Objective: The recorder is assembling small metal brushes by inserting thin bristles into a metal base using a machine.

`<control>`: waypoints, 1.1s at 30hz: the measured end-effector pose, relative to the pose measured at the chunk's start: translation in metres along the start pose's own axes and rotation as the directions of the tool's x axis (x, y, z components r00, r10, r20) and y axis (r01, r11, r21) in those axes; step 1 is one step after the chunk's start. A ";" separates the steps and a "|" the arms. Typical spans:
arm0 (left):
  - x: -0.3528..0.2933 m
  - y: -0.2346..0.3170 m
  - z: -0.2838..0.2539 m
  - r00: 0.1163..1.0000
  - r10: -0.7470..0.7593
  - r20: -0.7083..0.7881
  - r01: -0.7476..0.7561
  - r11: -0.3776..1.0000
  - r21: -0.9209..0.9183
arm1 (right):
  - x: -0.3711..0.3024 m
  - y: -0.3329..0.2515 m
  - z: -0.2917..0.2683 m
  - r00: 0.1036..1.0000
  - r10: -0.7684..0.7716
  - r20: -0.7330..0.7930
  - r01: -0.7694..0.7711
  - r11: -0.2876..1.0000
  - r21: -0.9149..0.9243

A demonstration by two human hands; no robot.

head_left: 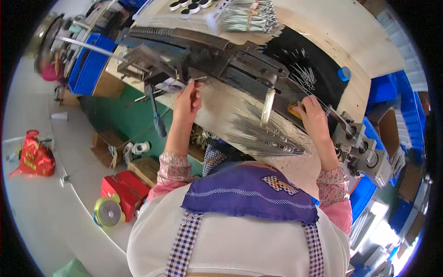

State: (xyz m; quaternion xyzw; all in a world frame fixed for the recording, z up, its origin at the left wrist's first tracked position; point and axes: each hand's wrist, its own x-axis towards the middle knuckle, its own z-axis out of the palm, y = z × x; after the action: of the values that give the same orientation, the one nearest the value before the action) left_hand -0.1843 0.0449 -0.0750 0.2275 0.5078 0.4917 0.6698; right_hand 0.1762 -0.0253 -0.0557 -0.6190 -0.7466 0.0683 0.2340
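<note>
A long dark metal bench machine [221,55] runs across the worktable. My left hand [188,104] is closed in a pinch at its near edge, beside a metal bracket; a thin piece shows at the fingertips, too small to name. Farther right, my right hand [314,117] is curled over the machine's rail, with a yellow piece [293,111] by its thumb. What lies under those fingers is hidden. Between my hands, a pale upright handle [267,107] stands out from the machine. A pile of thin metal wires [267,134] lies on the table in front of it.
Looped wires [304,76] and a blue round piece [344,74] rest on a black mat. A tied wire bundle [251,17] is at the back. Metal clamp blocks [362,147] stand at right. A blue-handled lever [158,120] hangs left; a red box [124,191] sits below.
</note>
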 end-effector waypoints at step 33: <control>-0.064 -0.064 0.209 0.890 -0.100 0.444 0.094 0.995 0.036 | 0.065 -0.009 -0.074 0.939 0.039 0.342 -0.179 0.904 0.388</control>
State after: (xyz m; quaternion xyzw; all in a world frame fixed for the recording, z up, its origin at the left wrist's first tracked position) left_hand 0.0322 0.0027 -0.0176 0.3130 0.3551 0.3889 0.7904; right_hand 0.1927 0.0213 0.0306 -0.5768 -0.7071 0.3391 0.2288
